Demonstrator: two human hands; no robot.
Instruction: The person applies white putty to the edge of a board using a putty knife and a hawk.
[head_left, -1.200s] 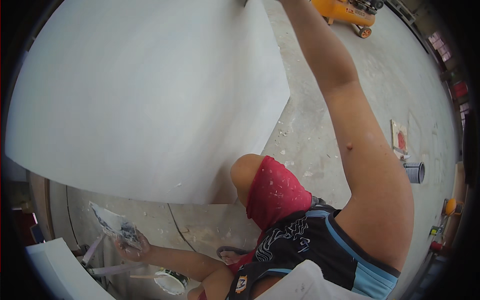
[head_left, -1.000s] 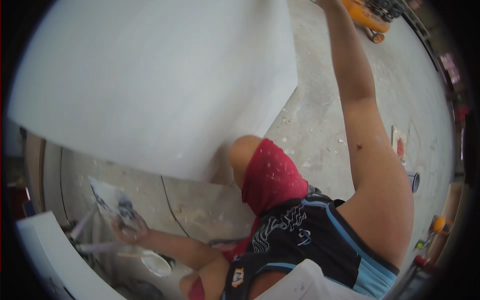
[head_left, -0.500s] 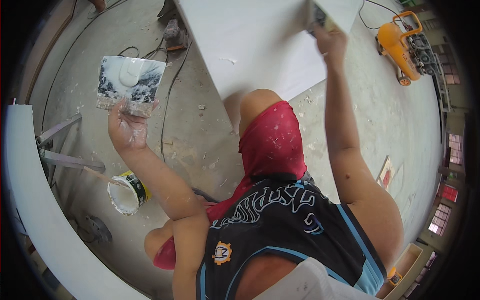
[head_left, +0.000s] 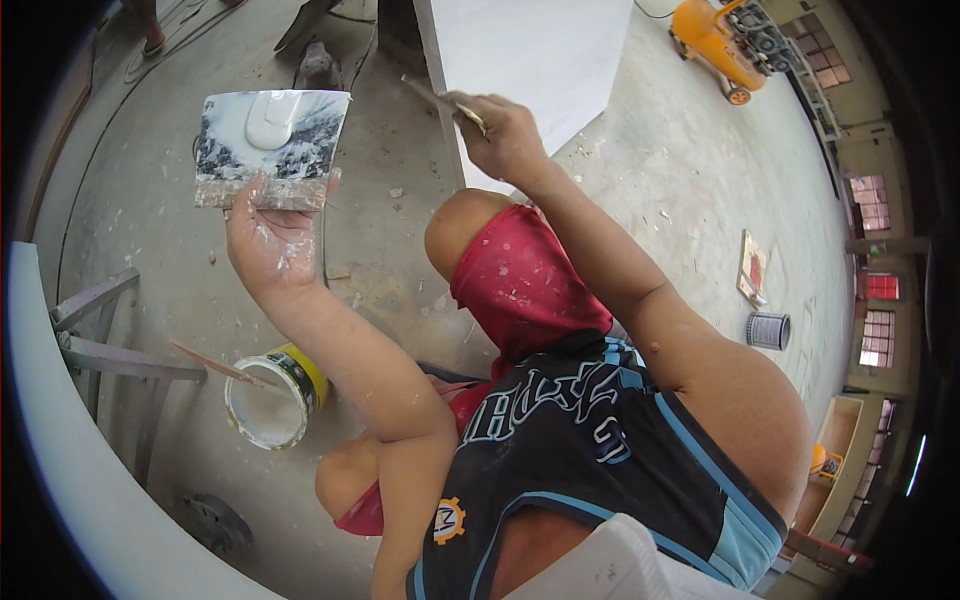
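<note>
My left hand [head_left: 275, 245], fingers closed, grips the lower edge of a wide putty knife [head_left: 315, 155]. A smooth mound of white putty [head_left: 270, 122] lies on its smeared dark blade, and white smears mark my palm. My right hand [head_left: 508, 142] is wrapped round a second putty knife [head_left: 428, 93], seen nearly edge-on, its blade pointing left past the long edge of a white panel [head_left: 535, 60]. My bent knee is close to the panel's near corner. Below my left forearm, a bucket [head_left: 232, 398] of white paste has a wooden stick [head_left: 212, 362] in it.
A power tool [head_left: 318, 68] and cables lie on the floor beyond my left hand. An orange air compressor [head_left: 715, 45] stands far right. A dark can [head_left: 768, 331] sits right. Metal trestle legs [head_left: 125, 355] and a curved white surface [head_left: 60, 430] border the left.
My right hand has swept left and nearer with its putty knife, from over the panel to its left edge. My left hand still holds the loaded knife. The view has shifted right.
</note>
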